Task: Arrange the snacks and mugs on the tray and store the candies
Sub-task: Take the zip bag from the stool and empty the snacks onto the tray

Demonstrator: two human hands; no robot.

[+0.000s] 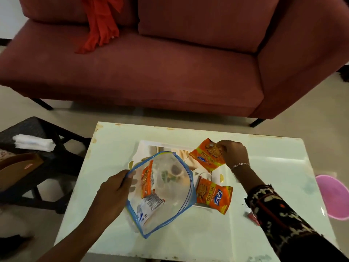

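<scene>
My left hand (111, 191) grips the rim of a clear zip bag (170, 201) with a blue edge, held open over the white tray (145, 146) on the table. Inside the bag lie an orange snack packet (147, 179) and a second packet with its silver back up (149, 207). My right hand (233, 153) pinches the corner of another orange snack packet (206, 156), lifted over the tray's far right side. One more orange snack packet (214, 197) lies on the tray's right part. A mug (176, 170) shows dimly through the bag.
The white glossy table (255, 186) stands before a dark red sofa (170, 63) with an orange cloth (100, 25). A black side table (56, 148) at left holds white napkins (33, 142) and a cardboard box (18, 167). A pink bowl (334, 195) is at right.
</scene>
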